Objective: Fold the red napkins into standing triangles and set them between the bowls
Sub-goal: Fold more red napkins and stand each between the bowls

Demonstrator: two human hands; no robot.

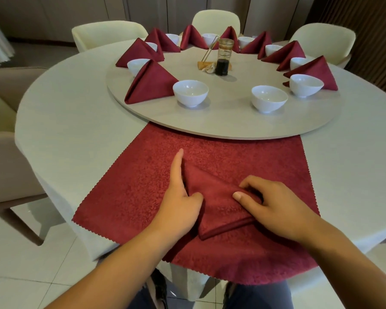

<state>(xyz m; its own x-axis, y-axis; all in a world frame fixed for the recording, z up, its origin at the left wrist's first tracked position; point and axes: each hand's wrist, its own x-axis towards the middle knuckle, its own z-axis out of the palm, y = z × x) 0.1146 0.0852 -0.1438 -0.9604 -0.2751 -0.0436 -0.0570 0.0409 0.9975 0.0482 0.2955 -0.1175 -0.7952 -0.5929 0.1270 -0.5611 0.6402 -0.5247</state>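
Half-folded red napkin [218,208] lies between both hands on spread red cloth [243,152], near edge of tabletop [76,130]. Left hand [181,201] flat along its left edge, index finger straight, pointing toward far tip. Right hand [274,204] curled, thumb and fingers pinching right-side fold. Napkin's long edge runs from far tip back toward person. Likely target straight ahead on turntable [221,123]: gap between left near bowl [190,93] and right near bowl [269,98], about equally near either hand
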